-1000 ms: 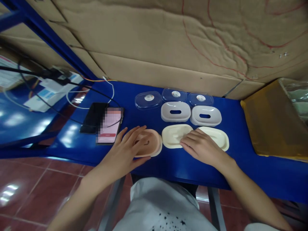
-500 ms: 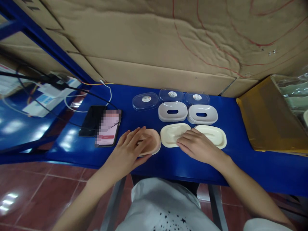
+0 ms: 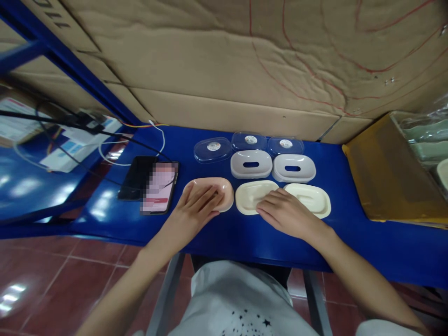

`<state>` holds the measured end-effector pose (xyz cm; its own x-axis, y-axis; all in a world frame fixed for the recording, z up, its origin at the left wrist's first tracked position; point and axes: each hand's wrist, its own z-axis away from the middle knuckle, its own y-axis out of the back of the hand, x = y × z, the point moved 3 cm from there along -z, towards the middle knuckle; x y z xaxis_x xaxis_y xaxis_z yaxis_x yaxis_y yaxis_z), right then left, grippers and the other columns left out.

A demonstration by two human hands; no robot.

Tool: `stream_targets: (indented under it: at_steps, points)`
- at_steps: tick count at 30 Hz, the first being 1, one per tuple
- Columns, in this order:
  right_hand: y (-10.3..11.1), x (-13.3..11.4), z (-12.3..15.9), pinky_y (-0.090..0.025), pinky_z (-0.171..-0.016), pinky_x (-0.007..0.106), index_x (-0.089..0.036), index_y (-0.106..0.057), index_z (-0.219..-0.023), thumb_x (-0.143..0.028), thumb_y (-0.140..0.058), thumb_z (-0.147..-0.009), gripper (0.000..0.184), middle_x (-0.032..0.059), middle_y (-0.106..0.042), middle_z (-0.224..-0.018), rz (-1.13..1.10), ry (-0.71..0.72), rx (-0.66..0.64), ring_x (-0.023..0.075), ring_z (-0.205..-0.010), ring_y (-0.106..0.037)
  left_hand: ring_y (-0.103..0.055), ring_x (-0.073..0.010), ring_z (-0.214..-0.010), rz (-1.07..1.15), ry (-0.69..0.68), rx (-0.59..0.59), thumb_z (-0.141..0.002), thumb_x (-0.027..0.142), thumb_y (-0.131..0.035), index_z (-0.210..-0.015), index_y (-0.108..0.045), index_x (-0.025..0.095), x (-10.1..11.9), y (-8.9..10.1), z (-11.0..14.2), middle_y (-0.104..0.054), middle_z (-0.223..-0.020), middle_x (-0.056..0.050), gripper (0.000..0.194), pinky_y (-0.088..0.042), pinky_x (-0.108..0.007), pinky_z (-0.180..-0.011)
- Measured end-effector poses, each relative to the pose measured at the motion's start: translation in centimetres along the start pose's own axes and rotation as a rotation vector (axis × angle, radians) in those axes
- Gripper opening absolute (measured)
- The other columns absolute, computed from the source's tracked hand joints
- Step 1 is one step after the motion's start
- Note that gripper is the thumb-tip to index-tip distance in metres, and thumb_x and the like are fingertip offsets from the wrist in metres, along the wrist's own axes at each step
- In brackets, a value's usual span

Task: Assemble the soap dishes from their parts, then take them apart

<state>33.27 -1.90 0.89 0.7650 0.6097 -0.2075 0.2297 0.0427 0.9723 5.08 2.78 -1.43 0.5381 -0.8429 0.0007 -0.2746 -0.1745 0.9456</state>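
Observation:
A pink oval soap dish (image 3: 227, 195) lies on the blue tabletop, and my left hand (image 3: 191, 207) rests over it. That hand's fingers stretch into the hollow, with the thumb by the near rim; nothing is lifted. To the right lie two cream oval trays, the nearer-to-middle tray (image 3: 250, 197) and the right-hand tray (image 3: 317, 198). My right hand (image 3: 283, 210) has its fingers curled together over the gap between them, touching or just above the first tray's right end. No object shows in it, though the palm side is hidden.
Behind stand two white slotted dishes (image 3: 251, 171) (image 3: 294, 174) and three clear lids with round labels, one lid (image 3: 212, 156) at left. Two phones (image 3: 159, 186) lie left, near cables. A cardboard box (image 3: 378, 177) with wrapped pieces stands right, and a cardboard wall (image 3: 210, 60) rises behind.
The pink soap dish has moved a little away from me, under my left hand. My left fingers now reach further into it. My right hand has hardly moved; the view has shifted slightly.

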Motion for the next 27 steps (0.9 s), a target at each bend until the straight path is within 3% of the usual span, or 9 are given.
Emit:
stream_targets:
  at_steps: [27]
  points:
    - [-0.49, 0.16, 0.04, -0.045, -0.086, 0.039, -0.019, -0.074, -0.100, -0.022, -0.053, -0.110, 0.024, 0.0064, -0.074, -0.095, -0.006, 0.006, -0.008, 0.0235, -0.091, -0.065, -0.058, -0.0341, -0.147, -0.005, 0.031, -0.047, -0.100, 0.009, -0.055, -0.154, -0.057, 0.017, 0.43, -0.04, -0.44, -0.063, -0.155, -0.014, 0.055, -0.035, -0.066, -0.130]
